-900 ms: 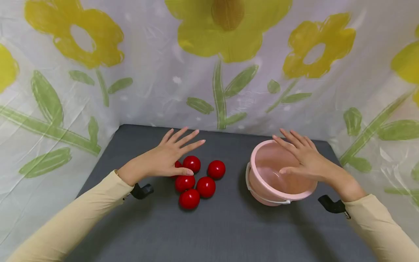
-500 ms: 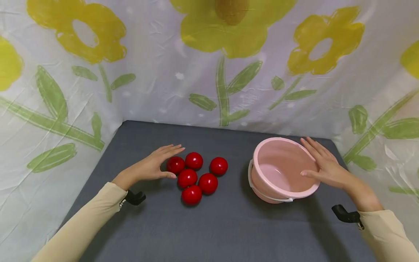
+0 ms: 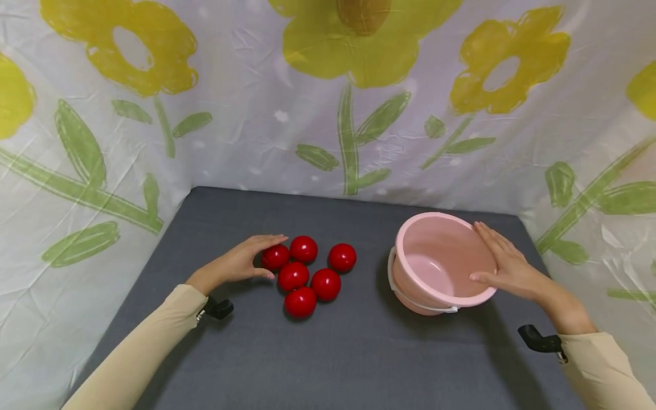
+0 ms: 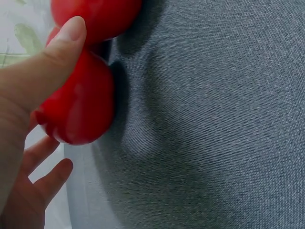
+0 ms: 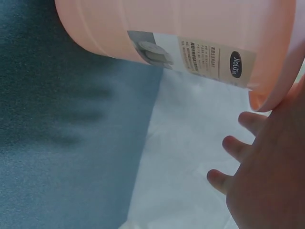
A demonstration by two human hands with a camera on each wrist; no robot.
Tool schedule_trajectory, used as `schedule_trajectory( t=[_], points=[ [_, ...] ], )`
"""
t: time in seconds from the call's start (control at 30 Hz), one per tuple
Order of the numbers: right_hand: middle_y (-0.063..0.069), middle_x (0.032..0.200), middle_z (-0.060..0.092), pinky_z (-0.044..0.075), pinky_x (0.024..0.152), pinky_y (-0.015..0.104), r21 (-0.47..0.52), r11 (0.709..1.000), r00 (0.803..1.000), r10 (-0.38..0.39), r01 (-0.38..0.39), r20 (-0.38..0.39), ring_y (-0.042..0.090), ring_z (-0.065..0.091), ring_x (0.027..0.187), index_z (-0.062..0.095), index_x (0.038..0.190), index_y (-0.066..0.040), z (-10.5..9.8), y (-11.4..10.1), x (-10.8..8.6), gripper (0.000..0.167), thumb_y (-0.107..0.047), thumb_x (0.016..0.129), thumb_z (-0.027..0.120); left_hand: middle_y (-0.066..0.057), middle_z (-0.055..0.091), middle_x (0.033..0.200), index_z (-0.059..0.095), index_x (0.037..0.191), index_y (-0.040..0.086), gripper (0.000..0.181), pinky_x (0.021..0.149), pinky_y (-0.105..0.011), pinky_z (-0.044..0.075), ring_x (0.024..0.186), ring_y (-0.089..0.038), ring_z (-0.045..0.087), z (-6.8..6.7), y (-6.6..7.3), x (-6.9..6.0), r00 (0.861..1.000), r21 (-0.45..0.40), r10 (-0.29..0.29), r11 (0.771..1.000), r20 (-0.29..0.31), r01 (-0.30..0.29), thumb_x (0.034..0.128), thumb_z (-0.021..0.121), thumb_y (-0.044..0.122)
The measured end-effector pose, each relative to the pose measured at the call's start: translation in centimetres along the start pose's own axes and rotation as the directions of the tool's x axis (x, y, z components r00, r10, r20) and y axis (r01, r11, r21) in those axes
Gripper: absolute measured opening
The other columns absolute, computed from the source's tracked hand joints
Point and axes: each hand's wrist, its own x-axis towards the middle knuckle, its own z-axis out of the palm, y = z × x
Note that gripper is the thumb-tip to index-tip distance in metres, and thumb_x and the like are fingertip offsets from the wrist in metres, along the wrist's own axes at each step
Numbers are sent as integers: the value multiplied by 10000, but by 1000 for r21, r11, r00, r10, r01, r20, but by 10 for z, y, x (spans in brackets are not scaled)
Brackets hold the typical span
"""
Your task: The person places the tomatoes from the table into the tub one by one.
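Observation:
My left hand (image 3: 233, 263) reaches around the leftmost glossy red ball (image 3: 275, 258), thumb on the near side and fingers beyond it. In the left wrist view this red ball (image 4: 88, 107) shows a small nub, and the lower fingers stand apart from it. Several more red balls (image 3: 326, 285) lie close by on the grey surface. A pink bucket (image 3: 417, 287), its white handle hanging down, stands at the right. My right hand (image 3: 512, 274) is at its right rim, thumb over the opening; in the right wrist view several straight fingers (image 5: 238, 148) extend outside the bucket.
The dark grey tabletop (image 3: 333, 359) lies under everything. A white curtain (image 3: 246, 148) with painted yellow flowers encloses the back and both sides. Black wrist mounts (image 3: 220, 308) hang beneath both wrists.
Both hands have lowered, the left drawing back to the leftmost ball and the right shifting from above the bucket's opening to its right rim. The balls and bucket keep their places.

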Motion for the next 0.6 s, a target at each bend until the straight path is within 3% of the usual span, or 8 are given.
schedule_trajectory(
  t=[0.17, 0.6],
  points=[
    [241, 1638, 163, 208, 1041, 759, 5, 1000, 1000, 12, -12, 6, 588, 220, 1400, 127, 1600, -120, 1, -2, -2, 1061, -332, 785, 773, -106, 476, 1526, 442, 1497, 154, 854, 1138, -569, 376, 1400, -352, 441, 3, -1, 0, 1000, 3, -1, 1000, 3, 1, 757, 853, 270],
    [243, 1639, 154, 194, 1029, 772, -2, 999, 998, 54, -54, 36, 582, 207, 1411, 78, 1608, -163, -2, -2, -2, 1064, -328, 806, 757, -116, 591, 1407, 532, 1417, 86, 679, 1085, -502, 461, 1300, -316, 557, 3, 0, 2, 999, 38, 6, 999, -53, -4, 802, 813, 154]
  ],
)
